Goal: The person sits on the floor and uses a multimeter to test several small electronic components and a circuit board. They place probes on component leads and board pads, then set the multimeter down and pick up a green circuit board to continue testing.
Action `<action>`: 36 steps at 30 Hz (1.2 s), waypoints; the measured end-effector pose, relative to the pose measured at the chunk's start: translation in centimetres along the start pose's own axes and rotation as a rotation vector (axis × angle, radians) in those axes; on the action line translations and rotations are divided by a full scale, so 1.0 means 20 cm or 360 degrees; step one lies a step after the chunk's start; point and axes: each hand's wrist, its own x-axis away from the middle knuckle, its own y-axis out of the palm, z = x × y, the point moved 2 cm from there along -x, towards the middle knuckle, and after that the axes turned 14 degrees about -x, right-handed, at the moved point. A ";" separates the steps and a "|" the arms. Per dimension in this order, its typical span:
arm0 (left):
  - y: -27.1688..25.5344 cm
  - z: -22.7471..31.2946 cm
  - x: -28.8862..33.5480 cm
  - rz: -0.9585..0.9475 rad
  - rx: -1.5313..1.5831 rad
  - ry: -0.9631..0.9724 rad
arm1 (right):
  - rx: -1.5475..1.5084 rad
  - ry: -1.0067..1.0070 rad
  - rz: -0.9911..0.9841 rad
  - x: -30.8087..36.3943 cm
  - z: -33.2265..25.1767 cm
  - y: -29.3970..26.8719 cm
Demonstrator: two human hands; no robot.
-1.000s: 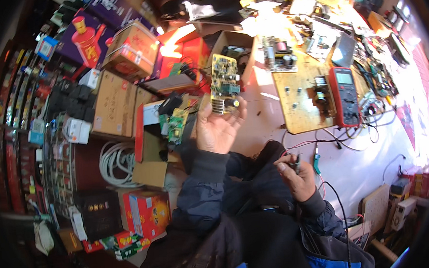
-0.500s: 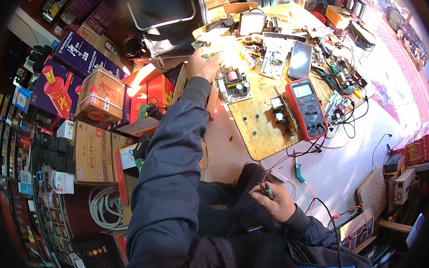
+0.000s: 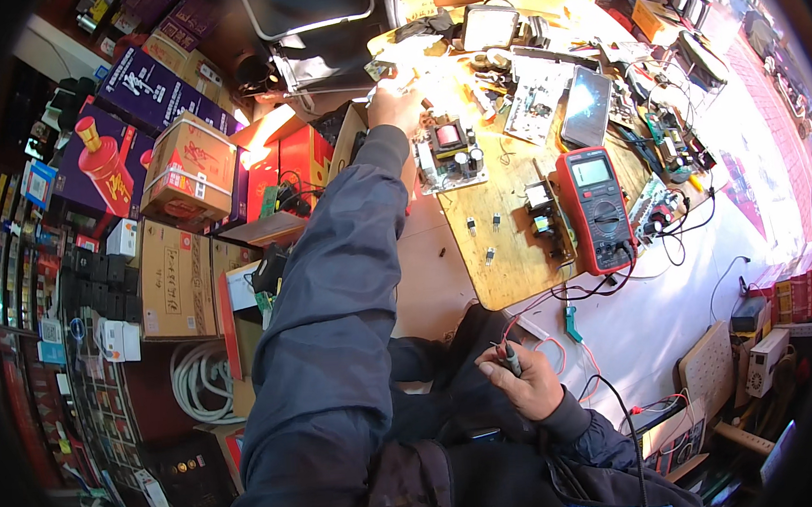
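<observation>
My left hand reaches far across the bench, with its sleeve stretched over the near edge. It rests at the back left corner of a wooden work board, just left of a small circuit board with a yellow transformer. Glare hides whether its fingers hold anything. My right hand stays low over my lap, closed on a thin black test probe with red and black leads. A red multimeter lies on the work board to the right.
Several small black components lie loose on the wooden board. More boards, a dark tablet and tangled wires crowd the back of the bench. Cardboard and red boxes are stacked on the left, with a white cable coil below.
My left hand, which held the circuit board up near me, has carried it out, left it on the work board and reached farther back. The right hand stays put with the probe.
</observation>
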 end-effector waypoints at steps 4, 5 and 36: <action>-0.25 0.02 0.20 -0.0002 0.0307 -0.0240 | 0.0029 -0.0009 -0.0002 0.01 -0.02 0.03; -0.35 0.01 0.28 0.0030 0.0520 -0.0260 | 0.0059 0.0025 0.0004 0.01 -0.02 0.03; -1.18 -1.38 2.07 0.0625 -0.0783 -0.0921 | 0.0244 0.0211 -0.0117 0.05 0.11 0.33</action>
